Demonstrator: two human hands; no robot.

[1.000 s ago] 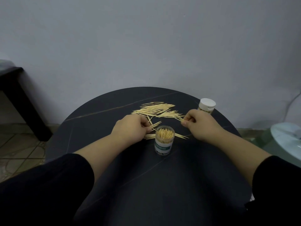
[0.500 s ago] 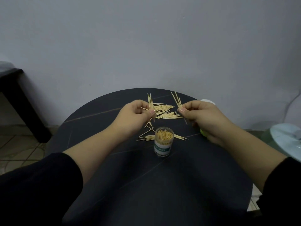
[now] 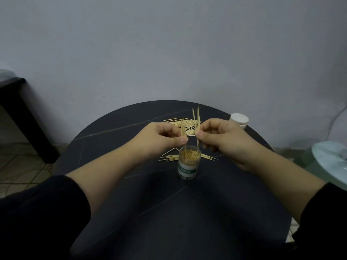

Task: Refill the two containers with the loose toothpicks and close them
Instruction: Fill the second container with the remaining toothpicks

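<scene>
Both hands have drawn in from the pile to meet over the open container (image 3: pixel 188 162) standing mid-worktop (image 3: pixel 169 212). The left hand (image 3: pixel 159 136) pinches a few toothpicks upright. The right hand (image 3: pixel 221 137) pinches its own bunch, tips at the mouth. Filling is under way. Next, both bunches need lowering and releasing; loose toothpicks (image 3: pixel 180 122) remain behind.

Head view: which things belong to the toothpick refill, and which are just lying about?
Job: open container, white-capped container, loose toothpicks on the table, bunches pinched by left hand and right hand.
Lying about: dark furniture at left, pale round object at right.
</scene>
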